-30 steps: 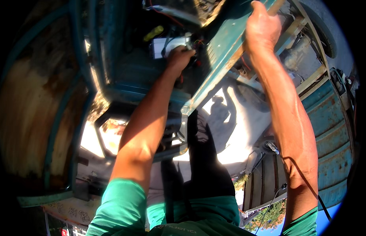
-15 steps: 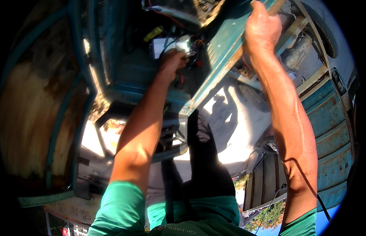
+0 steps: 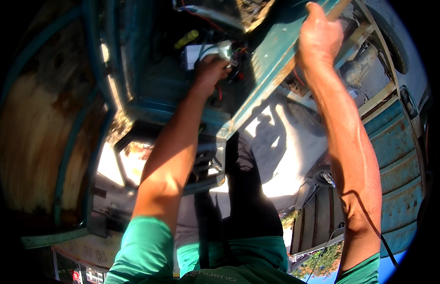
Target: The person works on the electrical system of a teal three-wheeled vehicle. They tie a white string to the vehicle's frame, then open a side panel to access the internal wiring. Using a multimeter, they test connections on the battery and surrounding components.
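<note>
My left hand [image 3: 212, 71] reaches into a dark, teal-walled compartment. Its fingers are curled beside a white box [image 3: 193, 57] and a shiny, pale piece [image 3: 225, 49] with thin wires around it. What the fingertips pinch is hidden. Up at the right, my right hand [image 3: 320, 38] is closed over the top edge of a teal metal panel [image 3: 272, 61], the thumb lying along it. Red and yellow wires [image 3: 241, 50] hang just right of my left hand, and a yellow-green item [image 3: 187, 39] lies behind the white box.
A teal-framed door with a worn brown panel [image 3: 35, 142] stands at the left. Below the compartment is a dark step frame [image 3: 215, 165]. Beyond the panel lie a rusty vehicle frame [image 3: 371, 102] and a ribbed teal cargo side [image 3: 399, 156]. Sunlit ground [image 3: 276, 161] shows near my legs.
Both hands have shifted very slightly to the right in the picture. The left hand stays by the white box, and the right keeps its hold on the panel edge.
</note>
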Demonstrator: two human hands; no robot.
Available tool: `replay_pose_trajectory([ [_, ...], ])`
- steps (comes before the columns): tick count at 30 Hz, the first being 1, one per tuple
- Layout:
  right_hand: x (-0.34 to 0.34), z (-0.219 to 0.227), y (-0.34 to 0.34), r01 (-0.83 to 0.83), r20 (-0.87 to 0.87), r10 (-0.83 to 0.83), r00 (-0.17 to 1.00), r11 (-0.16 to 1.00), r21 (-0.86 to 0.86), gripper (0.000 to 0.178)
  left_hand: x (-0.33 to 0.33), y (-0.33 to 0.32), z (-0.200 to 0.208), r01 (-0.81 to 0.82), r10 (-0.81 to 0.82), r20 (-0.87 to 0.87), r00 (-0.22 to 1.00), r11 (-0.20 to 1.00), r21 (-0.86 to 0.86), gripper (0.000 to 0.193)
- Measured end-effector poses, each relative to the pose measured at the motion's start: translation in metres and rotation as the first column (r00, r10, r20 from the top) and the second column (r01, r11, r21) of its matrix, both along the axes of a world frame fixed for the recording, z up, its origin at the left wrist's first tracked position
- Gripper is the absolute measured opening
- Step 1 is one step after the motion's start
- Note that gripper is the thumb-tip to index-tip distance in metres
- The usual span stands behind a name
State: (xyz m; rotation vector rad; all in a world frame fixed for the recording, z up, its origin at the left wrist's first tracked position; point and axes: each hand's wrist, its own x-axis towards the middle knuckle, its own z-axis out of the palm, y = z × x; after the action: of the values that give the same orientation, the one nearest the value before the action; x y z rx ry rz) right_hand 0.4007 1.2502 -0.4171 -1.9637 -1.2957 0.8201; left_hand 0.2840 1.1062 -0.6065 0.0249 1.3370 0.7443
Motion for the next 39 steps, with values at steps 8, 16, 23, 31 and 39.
replay_pose_trajectory([
  [8,0.011,-0.012,0.004,0.023,-0.039,-0.023,0.999,1.000,0.003,0.017,0.009,0.002,0.039,0.442,-0.459,-0.375,0.805,0.887,-0.134,0.030],
  [16,0.001,-0.006,0.000,-0.027,0.090,0.023,0.996,0.998,0.049,0.025,0.036,-0.012,0.017,0.783,-0.529,-0.703,0.475,0.618,0.064,0.024],
  [23,0.008,-0.010,0.003,-0.047,0.086,0.042,0.995,0.997,0.059,0.025,0.030,0.001,0.001,0.597,-0.483,-0.498,0.720,0.797,0.089,0.022],
  [31,0.007,-0.008,0.004,-0.014,0.050,0.014,0.999,1.000,0.000,0.025,0.007,0.008,-0.009,0.091,-0.058,0.245,0.968,0.988,-0.123,0.038],
  [39,0.003,-0.006,0.002,0.001,0.118,-0.002,0.993,1.000,0.013,0.026,0.006,0.010,-0.013,0.016,0.054,0.341,0.938,0.980,-0.198,0.042],
])
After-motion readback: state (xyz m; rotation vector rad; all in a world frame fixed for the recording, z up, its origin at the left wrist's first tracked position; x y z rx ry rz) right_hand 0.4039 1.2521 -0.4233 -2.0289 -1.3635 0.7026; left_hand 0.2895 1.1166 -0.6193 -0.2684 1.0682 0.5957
